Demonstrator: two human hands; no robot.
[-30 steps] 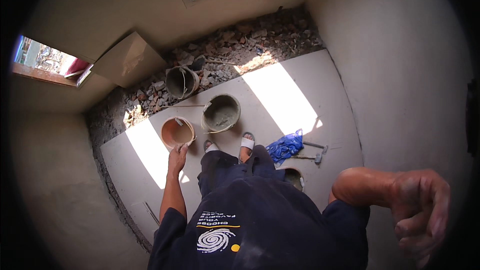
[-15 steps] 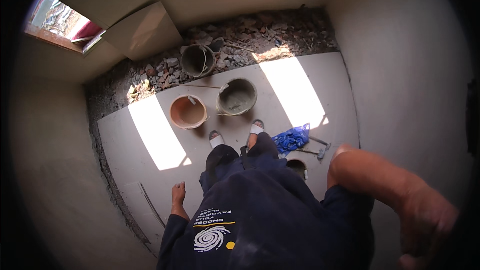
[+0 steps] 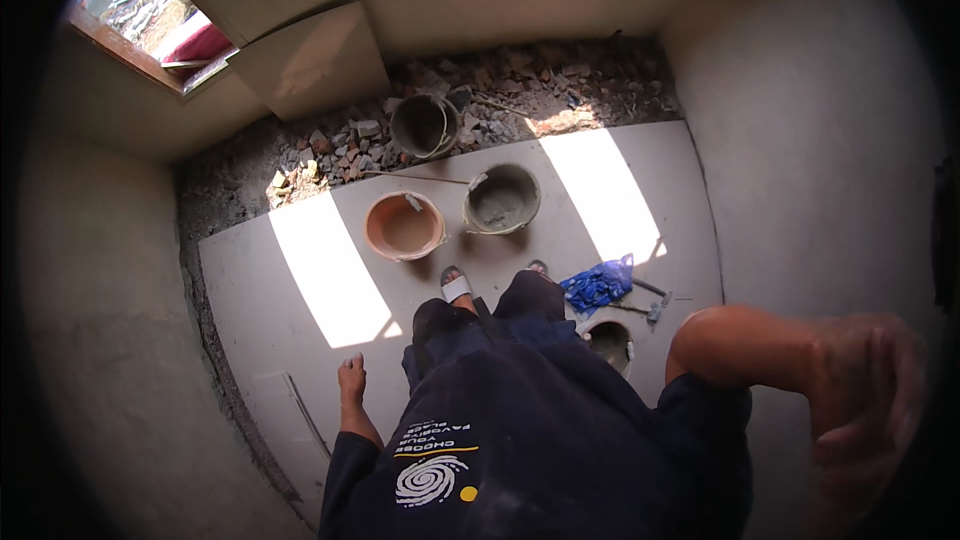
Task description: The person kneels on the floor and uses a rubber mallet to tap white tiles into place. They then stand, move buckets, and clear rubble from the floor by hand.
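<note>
My left hand hangs low over the grey floor board, loosely open with nothing visible in it. An orange bucket and a grey bucket with wet mix stand beyond my feet. My right hand is raised close to the camera at right, its curled fingers smeared by motion; what it touches or holds is unclear. A third bucket is partly hidden beside my leg, near a crumpled blue plastic sheet and metal tools.
Rubble lines the far wall, with another bucket on it. A board leans below a window opening. A plastered wall rises at right. A thin stick lies behind the front buckets.
My left hand has dropped from near the orange bucket down and back beside my body. My right hand and forearm shift slightly near the camera. The view of the room has shifted too.
</note>
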